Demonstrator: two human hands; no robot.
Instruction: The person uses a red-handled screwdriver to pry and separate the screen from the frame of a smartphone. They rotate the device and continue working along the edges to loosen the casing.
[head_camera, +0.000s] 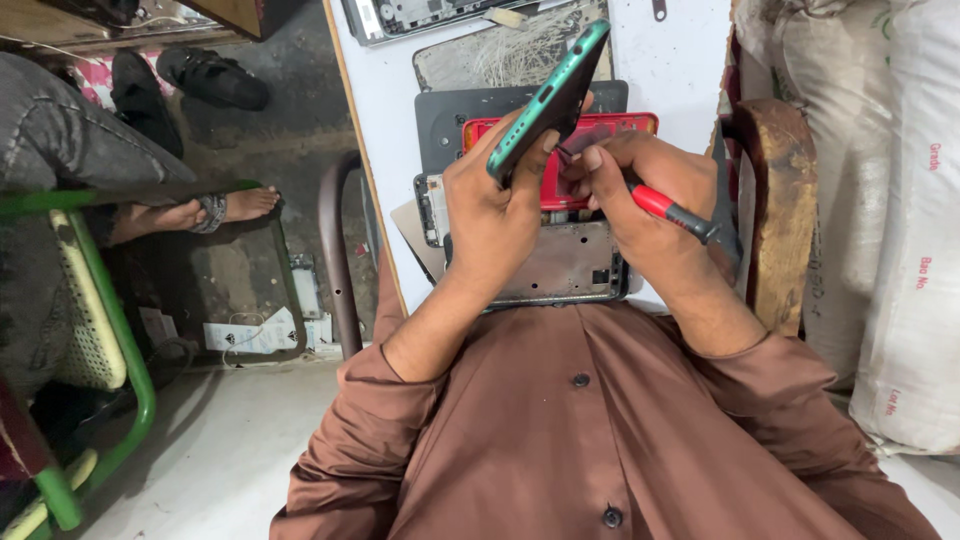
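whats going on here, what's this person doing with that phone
A person in a brown shirt holds a green-cased phone tilted up in the left hand. The right hand grips a red-handled screwdriver with its tip at the phone's lower edge. Below the hands, on the white table, lie a red phone back and a bare phone frame. Another person's sandalled foot shows at left.

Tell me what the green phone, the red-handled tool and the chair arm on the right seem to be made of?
Green phone: likely glossy plastic or glass shell, given its smooth teal sheen.
Tool, in the right hand: red and dark handle looks like moulded plastic or rubber; its tip is hidden.
Chair arm: wood, worn and dull, with brown grain showing.
The left hand holds the phone.
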